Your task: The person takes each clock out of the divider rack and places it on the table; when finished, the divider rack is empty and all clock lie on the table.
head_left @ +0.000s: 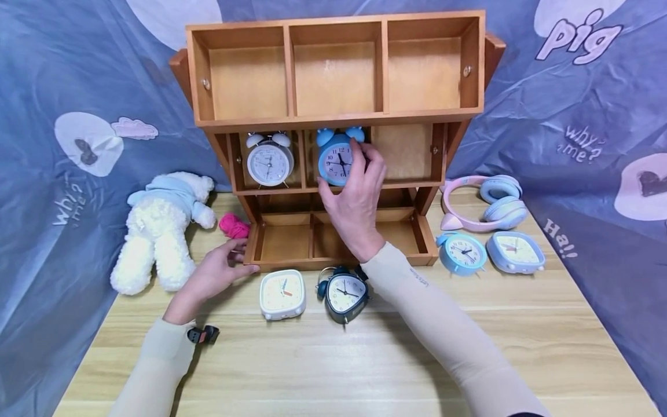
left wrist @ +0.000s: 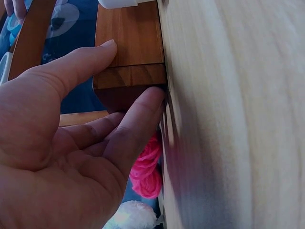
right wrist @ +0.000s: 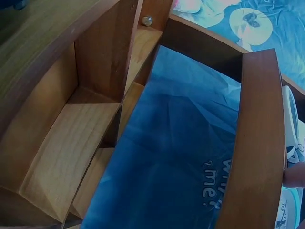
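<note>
My right hand (head_left: 358, 200) holds a light-blue twin-bell alarm clock (head_left: 331, 164) in the middle compartment of the wooden shelf's (head_left: 339, 120) centre tier. The thumb is at the clock's lower left edge, the fingers around its right side and bell. Only a fingertip (right wrist: 294, 175) and part of the clock show in the right wrist view. To its left stands a white twin-bell alarm clock (head_left: 270, 164) in the neighbouring compartment. My left hand (head_left: 215, 275) grips the shelf's bottom left corner, thumb (left wrist: 102, 55) on the front face and fingers round the side.
In front of the shelf stand a white square clock (head_left: 282, 294) and a dark triangular alarm clock (head_left: 346, 295). Pink yarn (head_left: 234, 226) and a white plush toy (head_left: 161, 231) are at left. Right of the shelf are headphones (head_left: 464, 223), a round blue clock (head_left: 462, 253) and a square blue clock (head_left: 516, 252).
</note>
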Tool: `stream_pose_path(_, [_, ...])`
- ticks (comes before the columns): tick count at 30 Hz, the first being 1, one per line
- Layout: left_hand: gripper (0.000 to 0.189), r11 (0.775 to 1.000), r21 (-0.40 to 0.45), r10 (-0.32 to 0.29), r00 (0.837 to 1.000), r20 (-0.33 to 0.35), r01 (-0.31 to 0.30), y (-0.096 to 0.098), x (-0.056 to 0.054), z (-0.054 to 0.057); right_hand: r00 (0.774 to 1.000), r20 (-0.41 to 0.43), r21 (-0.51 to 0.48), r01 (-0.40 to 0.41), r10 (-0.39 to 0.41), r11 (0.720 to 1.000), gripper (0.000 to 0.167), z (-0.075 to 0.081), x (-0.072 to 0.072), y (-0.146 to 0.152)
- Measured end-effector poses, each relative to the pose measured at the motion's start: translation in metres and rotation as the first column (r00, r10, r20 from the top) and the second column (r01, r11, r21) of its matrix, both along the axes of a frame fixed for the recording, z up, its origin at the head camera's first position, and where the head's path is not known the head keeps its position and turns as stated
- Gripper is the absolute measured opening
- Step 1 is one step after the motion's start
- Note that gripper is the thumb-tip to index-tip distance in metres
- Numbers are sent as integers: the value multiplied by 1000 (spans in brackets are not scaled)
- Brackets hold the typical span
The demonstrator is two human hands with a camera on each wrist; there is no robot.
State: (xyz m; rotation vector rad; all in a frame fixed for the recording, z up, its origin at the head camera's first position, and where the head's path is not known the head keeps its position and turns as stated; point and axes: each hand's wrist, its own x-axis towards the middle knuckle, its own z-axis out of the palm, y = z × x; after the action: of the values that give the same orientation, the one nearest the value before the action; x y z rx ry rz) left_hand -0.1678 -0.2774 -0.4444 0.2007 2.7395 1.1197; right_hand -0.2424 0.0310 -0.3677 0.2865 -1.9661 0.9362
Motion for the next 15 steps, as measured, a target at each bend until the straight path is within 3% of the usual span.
stream_pose_path(15, [80,1000,-4,1,1000,5,-1,-1,0,-1,1000,-8,40,-23,23,999,81,1,-3,-2])
